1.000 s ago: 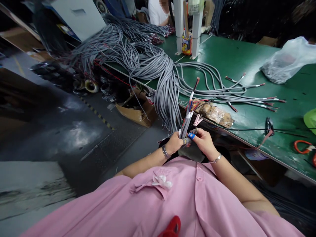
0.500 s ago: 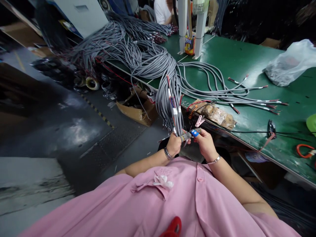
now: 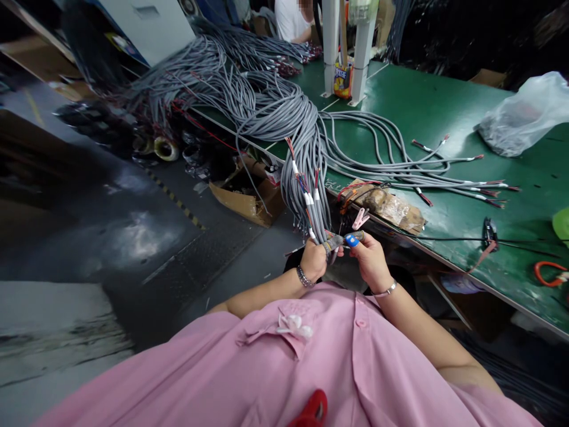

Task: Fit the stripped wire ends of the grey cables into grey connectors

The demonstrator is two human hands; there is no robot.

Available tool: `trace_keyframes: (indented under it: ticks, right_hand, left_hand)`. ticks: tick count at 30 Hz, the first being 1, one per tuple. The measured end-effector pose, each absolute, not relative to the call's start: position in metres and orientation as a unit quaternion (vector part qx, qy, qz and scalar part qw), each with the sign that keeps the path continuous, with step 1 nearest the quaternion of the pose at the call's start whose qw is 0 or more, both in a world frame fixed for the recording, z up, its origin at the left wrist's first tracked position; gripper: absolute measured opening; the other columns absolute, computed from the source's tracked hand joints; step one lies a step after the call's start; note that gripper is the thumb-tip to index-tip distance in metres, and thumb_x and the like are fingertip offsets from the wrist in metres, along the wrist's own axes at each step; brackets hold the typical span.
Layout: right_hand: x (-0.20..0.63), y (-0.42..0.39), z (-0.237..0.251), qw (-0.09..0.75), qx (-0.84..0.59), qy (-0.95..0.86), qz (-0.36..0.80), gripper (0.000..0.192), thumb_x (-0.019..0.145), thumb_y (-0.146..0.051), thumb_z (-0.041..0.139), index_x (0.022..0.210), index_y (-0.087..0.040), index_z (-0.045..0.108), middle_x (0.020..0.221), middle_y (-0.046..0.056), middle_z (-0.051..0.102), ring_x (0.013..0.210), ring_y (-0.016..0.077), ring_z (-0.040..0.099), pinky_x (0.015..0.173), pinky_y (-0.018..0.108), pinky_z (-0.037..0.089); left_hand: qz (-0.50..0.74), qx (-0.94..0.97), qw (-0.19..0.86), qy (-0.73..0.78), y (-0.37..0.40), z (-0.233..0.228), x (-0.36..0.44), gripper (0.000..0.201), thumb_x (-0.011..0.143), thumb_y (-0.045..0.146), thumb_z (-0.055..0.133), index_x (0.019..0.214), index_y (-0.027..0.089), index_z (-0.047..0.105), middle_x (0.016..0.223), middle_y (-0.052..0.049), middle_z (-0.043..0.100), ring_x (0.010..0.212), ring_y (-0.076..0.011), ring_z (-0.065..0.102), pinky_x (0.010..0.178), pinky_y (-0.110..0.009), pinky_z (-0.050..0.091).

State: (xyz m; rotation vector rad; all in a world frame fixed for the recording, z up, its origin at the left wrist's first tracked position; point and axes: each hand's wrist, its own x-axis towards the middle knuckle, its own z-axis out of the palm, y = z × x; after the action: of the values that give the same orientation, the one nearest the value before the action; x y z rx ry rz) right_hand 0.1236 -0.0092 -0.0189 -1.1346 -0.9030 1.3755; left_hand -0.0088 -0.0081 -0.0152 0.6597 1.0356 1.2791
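Observation:
My left hand (image 3: 315, 258) is closed around the lower part of several grey cables (image 3: 316, 216), whose ends stand up above the fist with white sleeves and coloured wires. Grey finger covers wrap some of my fingers. Just right of it, my right hand (image 3: 367, 255) pinches close to the left fingertips, its thumb in a blue cover; what lies in the pinch is too small to make out. Behind the hands a large bundle of grey cables (image 3: 284, 112) drapes over the table edge. A pink clothespin (image 3: 360, 219) sits at the table edge above my right hand.
The green table (image 3: 427, 101) carries loose cable ends, a taped cardboard piece (image 3: 391, 207), a plastic bag (image 3: 520, 118) and orange-handled pliers (image 3: 549, 274). White posts (image 3: 329, 47) rise from it. A cardboard box (image 3: 249, 198) stands below its edge. A person (image 3: 293, 21) sits beyond.
The upright cable ends above my left hand have tilted and shifted slightly left. Both hands stay nearly in place, with fingertips close together.

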Motion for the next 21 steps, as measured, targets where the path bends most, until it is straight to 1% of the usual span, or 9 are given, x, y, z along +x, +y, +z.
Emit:
trace_keyframes:
  ticks: [4,7,9,12,14,16,18,21]
  right_hand:
    - [0.125,-0.012,-0.019,0.536,-0.468,-0.398,0.579,0.020,0.070,-0.038,0.075,0.077,-0.021,0.067,0.070,-0.001,0.060,0.058,0.0106,0.046,0.053,0.024,0.038]
    - [0.131,-0.012,-0.024,0.538,-0.451,-0.387,0.598,0.024,0.071,-0.043,0.074,0.079,-0.021,0.067,0.069,-0.001,0.058,0.059,0.0108,0.048,0.056,0.025,0.042]
    - [0.138,-0.007,-0.029,0.547,-0.440,-0.339,0.626,0.031,0.075,-0.051,0.068,0.081,-0.021,0.067,0.069,0.000,0.058,0.059,0.0111,0.049,0.056,0.025,0.044]
    - [0.150,0.008,-0.035,0.548,-0.433,-0.260,0.667,0.048,0.078,-0.066,0.055,0.084,-0.020,0.066,0.074,0.003,0.061,0.058,0.0116,0.051,0.053,0.025,0.045]
    - [0.154,0.020,-0.035,0.529,-0.421,-0.243,0.695,0.051,0.076,-0.069,0.055,0.084,-0.020,0.065,0.077,0.003,0.063,0.057,0.0111,0.052,0.052,0.024,0.046]
    - [0.153,0.030,-0.032,0.509,-0.407,-0.254,0.715,0.050,0.073,-0.068,0.059,0.085,-0.020,0.064,0.079,0.003,0.065,0.057,0.0112,0.052,0.053,0.025,0.046]
    - [0.149,0.035,-0.029,0.506,-0.398,-0.278,0.713,0.048,0.072,-0.066,0.062,0.083,-0.020,0.063,0.077,0.003,0.065,0.056,0.0115,0.052,0.054,0.026,0.047]
    - [0.140,0.037,-0.028,0.547,-0.421,-0.319,0.650,0.047,0.074,-0.066,0.060,0.076,-0.019,0.062,0.068,0.001,0.061,0.054,0.0114,0.049,0.054,0.026,0.045]
  left_hand:
    - [0.558,0.286,0.633,0.454,-0.007,-0.015,-0.008,0.029,0.058,0.033,0.078,0.070,0.014,0.059,0.055,0.001,0.060,0.048,-0.0120,0.057,0.049,-0.025,0.049]
    - [0.554,0.272,0.641,0.457,-0.006,-0.011,-0.009,0.032,0.056,0.032,0.079,0.071,0.015,0.058,0.056,0.001,0.061,0.047,-0.0120,0.057,0.046,-0.025,0.049]
    - [0.550,0.258,0.649,0.457,-0.005,-0.008,-0.010,0.033,0.055,0.032,0.079,0.073,0.015,0.057,0.059,0.000,0.063,0.047,-0.0122,0.057,0.045,-0.025,0.048]
    - [0.535,0.268,0.667,0.445,-0.003,-0.005,-0.010,0.034,0.055,0.031,0.080,0.074,0.014,0.057,0.060,0.000,0.063,0.047,-0.0120,0.057,0.044,-0.025,0.048]
    - [0.524,0.282,0.678,0.431,-0.002,-0.005,-0.009,0.033,0.056,0.031,0.080,0.074,0.014,0.057,0.059,0.000,0.063,0.047,-0.0121,0.057,0.044,-0.025,0.048]
    - [0.515,0.293,0.686,0.422,0.000,-0.005,-0.007,0.032,0.058,0.031,0.079,0.073,0.014,0.057,0.057,0.000,0.062,0.047,-0.0125,0.057,0.043,-0.025,0.048]
    - [0.508,0.299,0.691,0.419,0.001,-0.006,-0.003,0.032,0.058,0.031,0.080,0.072,0.014,0.057,0.057,0.000,0.062,0.047,-0.0127,0.057,0.043,-0.025,0.048]
    - [0.504,0.300,0.691,0.422,0.004,-0.006,0.002,0.033,0.058,0.031,0.080,0.071,0.013,0.056,0.059,-0.002,0.064,0.047,-0.0122,0.057,0.044,-0.025,0.048]
